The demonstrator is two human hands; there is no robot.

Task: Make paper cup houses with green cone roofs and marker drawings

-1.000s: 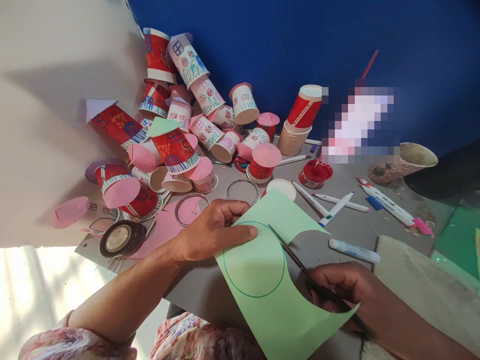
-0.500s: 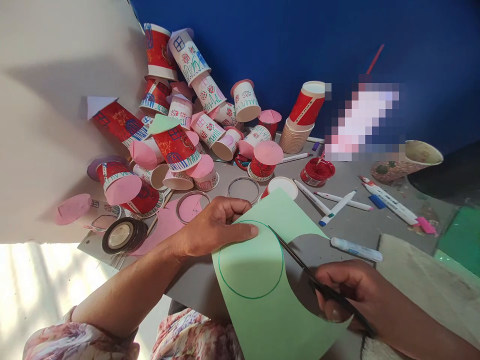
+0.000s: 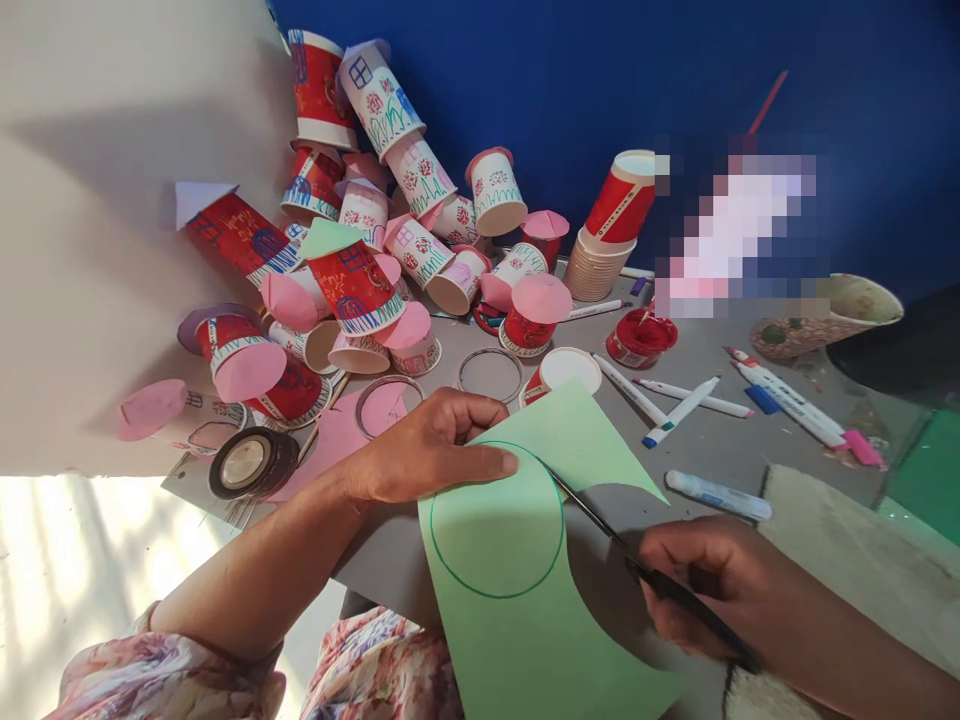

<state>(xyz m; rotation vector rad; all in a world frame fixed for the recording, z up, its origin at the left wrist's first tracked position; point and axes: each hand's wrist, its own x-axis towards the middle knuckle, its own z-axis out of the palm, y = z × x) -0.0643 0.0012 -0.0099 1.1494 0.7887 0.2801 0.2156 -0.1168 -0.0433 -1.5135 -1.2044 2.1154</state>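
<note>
A sheet of green paper (image 3: 517,640) is pinched in my left hand (image 3: 442,450), its thumb lying flat over the top edge of a drawn circle. The circle's outline is dark green, and a curved piece is cut out of the sheet's right side. My right hand (image 3: 697,590) grips black scissors (image 3: 600,520) by the handles. Their blades lie at the upper right of the circle, against the outline, and look nearly closed. Part of the handles is hidden by my fingers.
Decorated paper cups (image 3: 360,290) with paper roofs are piled at the back left. Black tape (image 3: 251,462) lies near the left edge. Several markers (image 3: 682,410), a red paint jar (image 3: 641,338), a glue tube (image 3: 718,494) and a cloth (image 3: 825,540) lie to the right.
The scissors stay at the circle's upper right, with the blades now closer together. The paper's right-hand strip has dropped slightly. My left hand keeps its hold, and the view has shifted a little.
</note>
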